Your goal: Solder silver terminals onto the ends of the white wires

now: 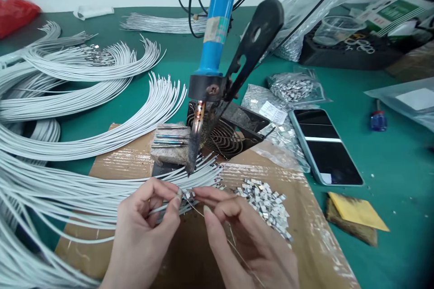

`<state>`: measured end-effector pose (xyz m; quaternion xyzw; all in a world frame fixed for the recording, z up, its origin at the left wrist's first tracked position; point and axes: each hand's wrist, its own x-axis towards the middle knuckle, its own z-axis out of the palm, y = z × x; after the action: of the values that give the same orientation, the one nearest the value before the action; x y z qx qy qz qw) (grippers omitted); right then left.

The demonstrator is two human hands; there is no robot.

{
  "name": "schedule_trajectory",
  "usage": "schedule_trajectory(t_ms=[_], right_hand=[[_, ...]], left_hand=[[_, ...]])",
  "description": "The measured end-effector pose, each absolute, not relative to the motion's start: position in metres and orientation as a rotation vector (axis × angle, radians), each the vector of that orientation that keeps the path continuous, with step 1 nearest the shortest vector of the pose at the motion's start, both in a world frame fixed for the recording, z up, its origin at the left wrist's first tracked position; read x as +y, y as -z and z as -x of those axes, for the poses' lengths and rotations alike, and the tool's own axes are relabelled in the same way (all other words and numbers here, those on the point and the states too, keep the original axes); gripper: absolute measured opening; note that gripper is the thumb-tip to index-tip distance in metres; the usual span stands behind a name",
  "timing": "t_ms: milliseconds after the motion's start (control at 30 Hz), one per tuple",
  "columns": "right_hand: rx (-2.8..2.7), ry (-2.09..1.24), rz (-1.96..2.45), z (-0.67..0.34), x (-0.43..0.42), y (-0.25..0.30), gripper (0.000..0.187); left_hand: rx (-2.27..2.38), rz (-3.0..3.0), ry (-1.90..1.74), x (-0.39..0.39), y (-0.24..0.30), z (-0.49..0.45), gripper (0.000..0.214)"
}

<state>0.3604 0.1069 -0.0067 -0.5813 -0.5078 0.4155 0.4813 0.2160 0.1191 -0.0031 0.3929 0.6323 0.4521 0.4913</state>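
The left hand (pixel 149 221) has its fingers closed on the end of one white wire (pixel 162 208), and the right hand (pixel 244 235) pinches a small metal clip (pixel 188 195) against that end. Both meet just below the tip of the clamped soldering iron (pixel 217 22), over the cardboard sheet (pixel 305 235). A thin bare strand (pixel 233 240) trails under the right palm. Done well, I judge, this needs the clip seated square on the wire and lifted to the tip only briefly, with fingertips kept back from the hot metal. By count there are one iron, one fan (pixel 233 137), one phone (pixel 323 146) and one screwdriver (pixel 378 119). The loose clips (pixel 266 201) number dozens, and the white wires across the tabletop (pixel 389 180) are too many to count.
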Motion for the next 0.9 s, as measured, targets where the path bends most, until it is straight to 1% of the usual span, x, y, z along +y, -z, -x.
schedule_trajectory(t_ms=[233, 500, 767, 900], right_hand=[[-1.159, -1.068, 1.407, -0.355, 0.111, 0.005, 0.024], [-1.072, -1.087, 1.428, -0.354, 0.117, 0.0, 0.023], [-1.012, -1.125, 1.45, -0.352, 0.121, -0.004, 0.025], [-1.0, -1.118, 1.464, -0.352, 0.122, -0.006, 0.025]], left_hand=[[1.512, -1.015, -1.145, 0.123, 0.004, -0.212, 0.015], [1.599, -0.972, -1.247, 0.136, -0.009, -0.228, 0.01], [1.61, -1.063, -1.122, 0.129, 0.003, -0.22, 0.011], [1.728, -1.12, -1.143, 0.126, 0.006, -0.224, 0.01]])
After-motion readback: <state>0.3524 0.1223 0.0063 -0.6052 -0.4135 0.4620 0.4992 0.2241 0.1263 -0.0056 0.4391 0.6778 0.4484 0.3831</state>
